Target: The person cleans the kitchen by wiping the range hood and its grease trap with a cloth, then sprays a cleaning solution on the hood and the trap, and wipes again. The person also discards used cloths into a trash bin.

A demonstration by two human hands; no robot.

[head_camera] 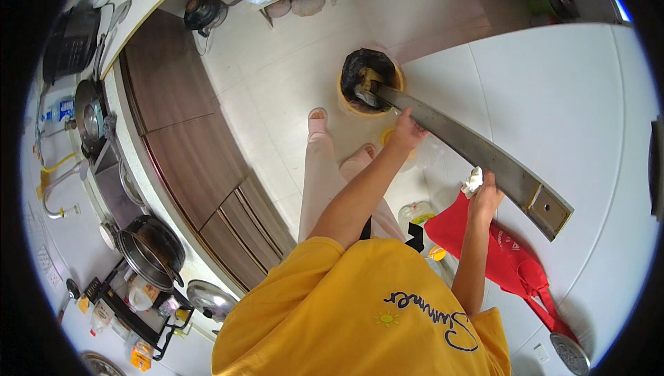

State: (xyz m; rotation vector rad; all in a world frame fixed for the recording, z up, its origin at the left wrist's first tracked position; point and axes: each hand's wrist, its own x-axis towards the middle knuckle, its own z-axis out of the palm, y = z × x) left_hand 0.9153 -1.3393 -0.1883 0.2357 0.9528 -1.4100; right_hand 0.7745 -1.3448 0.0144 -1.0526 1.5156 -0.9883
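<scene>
A long, narrow stainless-steel panel (467,140) with raised edges slants across the view. Its far end is above the mouth of a yellow trash bin (340,97) lined with a black bag (363,60). Inside the bin is yellowish and clear waste (368,91). My left hand (410,130) grips the panel's edge near the bin. Closer to my body, my right hand (486,197) holds the same edge, with a crumpled white tissue (472,181) between its fingers. The panel's near end has a recess with a small hole.
A red apron (498,251) hangs by the white wall on my right. Plastic bottles (415,215) stand on the floor near my legs. Along the left runs a counter with a black pot (150,251), a pot lid (210,298) and a sink (116,189). A black appliance (205,10) sits on the floor ahead.
</scene>
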